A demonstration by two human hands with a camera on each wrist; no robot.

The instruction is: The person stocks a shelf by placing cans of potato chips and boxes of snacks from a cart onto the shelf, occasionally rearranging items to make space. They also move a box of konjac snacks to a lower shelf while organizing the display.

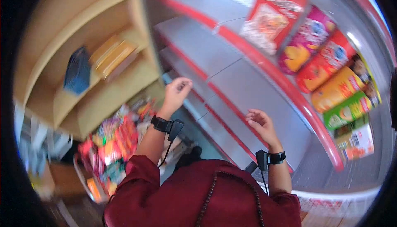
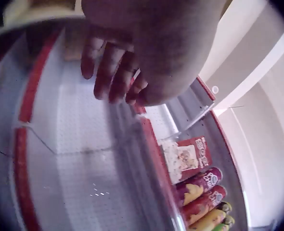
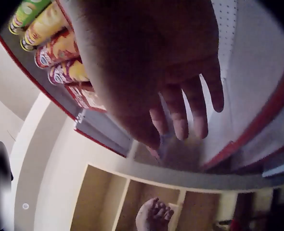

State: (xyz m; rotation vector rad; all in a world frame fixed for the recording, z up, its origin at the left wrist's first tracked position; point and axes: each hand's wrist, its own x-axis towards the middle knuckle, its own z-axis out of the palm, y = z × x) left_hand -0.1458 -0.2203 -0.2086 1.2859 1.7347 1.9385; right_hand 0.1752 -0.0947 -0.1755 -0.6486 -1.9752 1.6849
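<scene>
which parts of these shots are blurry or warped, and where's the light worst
Head view: fisheye bends the grey metal shelves with red edge strips into arcs; the heap of bright snack packets at lower left is smeared. Left wrist view: the left hand looms close and soft over the washed-out shelves. Right wrist view: the right hand fills the frame, dark in shadow.

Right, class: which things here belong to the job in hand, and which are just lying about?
Job in hand: left hand, right hand, both holding nothing; grey shelf nearest them.
Lying about: snack packs, pile of packets, wooden shelving, blue item.
</scene>
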